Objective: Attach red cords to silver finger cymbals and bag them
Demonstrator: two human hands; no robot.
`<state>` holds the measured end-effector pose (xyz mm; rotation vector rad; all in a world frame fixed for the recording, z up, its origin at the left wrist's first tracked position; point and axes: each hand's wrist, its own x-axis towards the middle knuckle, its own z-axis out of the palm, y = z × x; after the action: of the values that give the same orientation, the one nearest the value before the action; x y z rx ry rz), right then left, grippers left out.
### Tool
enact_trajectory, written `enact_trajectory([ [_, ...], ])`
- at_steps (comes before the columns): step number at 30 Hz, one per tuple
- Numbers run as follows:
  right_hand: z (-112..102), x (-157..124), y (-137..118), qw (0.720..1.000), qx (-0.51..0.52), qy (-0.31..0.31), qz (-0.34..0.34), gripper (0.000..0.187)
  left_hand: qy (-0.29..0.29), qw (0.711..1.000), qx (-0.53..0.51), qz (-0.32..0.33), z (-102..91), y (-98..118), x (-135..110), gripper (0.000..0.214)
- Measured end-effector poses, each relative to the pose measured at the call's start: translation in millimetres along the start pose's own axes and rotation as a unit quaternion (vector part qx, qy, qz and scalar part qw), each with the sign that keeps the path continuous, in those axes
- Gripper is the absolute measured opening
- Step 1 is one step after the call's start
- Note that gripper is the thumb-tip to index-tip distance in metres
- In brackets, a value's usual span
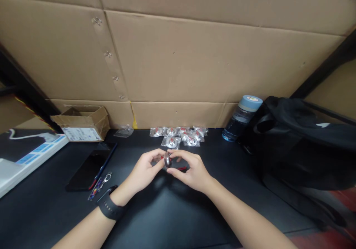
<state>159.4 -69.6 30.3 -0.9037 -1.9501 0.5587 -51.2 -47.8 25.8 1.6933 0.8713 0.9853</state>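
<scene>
Over the middle of the black table, my left hand (148, 167) and my right hand (190, 169) hold one small round, shiny dark metal piece (168, 160) between them. It is tipped on edge, and the fingertips of both hands close on it from either side. A bit of red shows at its left, by the left fingertips. Beneath the right fingers lies a thin red object (182, 168), mostly hidden. Just beyond the hands, several similar round silver pieces with red marks (171, 142) lie in clear plastic bags.
On the left are an open cardboard box (83, 123), a power strip (36, 156), a black phone-like slab (86, 167), a pen (107, 160) and a keychain (102, 184). An empty plastic bag (124, 130), water bottle (240, 119) and black backpack (306, 145) flank the bagged pieces.
</scene>
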Motion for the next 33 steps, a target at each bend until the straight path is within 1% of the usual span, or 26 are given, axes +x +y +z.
enact_trajectory([
  [2,1.7,-0.8,0.1,1.000,0.004,0.009,-0.002,0.033,0.007,0.998,-0.054,-0.026,0.8,0.3,0.7,0.026],
  [5,3.7,-1.9,-0.5,1.000,0.004,0.023,0.008,0.034,0.024,0.994,-0.097,-0.054,1.4,3.1,0.6,0.029],
  [9,3.4,-1.9,-2.5,0.999,0.003,0.034,0.011,0.033,0.027,0.994,-0.091,-0.061,0.6,3.7,0.3,0.030],
  [15,3.2,-1.2,-1.8,0.999,0.012,0.041,0.005,0.033,0.019,0.995,-0.072,-0.069,-1.5,-2.5,2.5,0.029],
  [18,4.2,-1.9,-0.6,0.999,0.007,0.041,0.003,0.034,0.008,0.998,-0.039,-0.038,-2.5,-4.5,3.5,0.019],
  [22,5.4,-1.9,0.5,0.999,0.008,0.047,0.000,0.033,0.016,1.000,0.024,0.013,-4.4,-7.6,4.0,0.013],
  [28,10.6,-1.7,5.3,0.997,0.053,0.056,-0.006,0.029,0.054,0.994,0.089,0.033,-4.0,-8.7,1.7,0.010],
  [31,12.2,-1.9,6.9,0.996,0.065,0.063,0.014,0.026,0.071,0.990,0.117,0.046,-0.1,-7.6,-0.8,0.008],
  [33,11.5,-1.6,6.8,0.995,0.065,0.071,0.039,0.019,0.078,0.988,0.123,0.057,2.5,-7.7,-2.1,0.007],
])
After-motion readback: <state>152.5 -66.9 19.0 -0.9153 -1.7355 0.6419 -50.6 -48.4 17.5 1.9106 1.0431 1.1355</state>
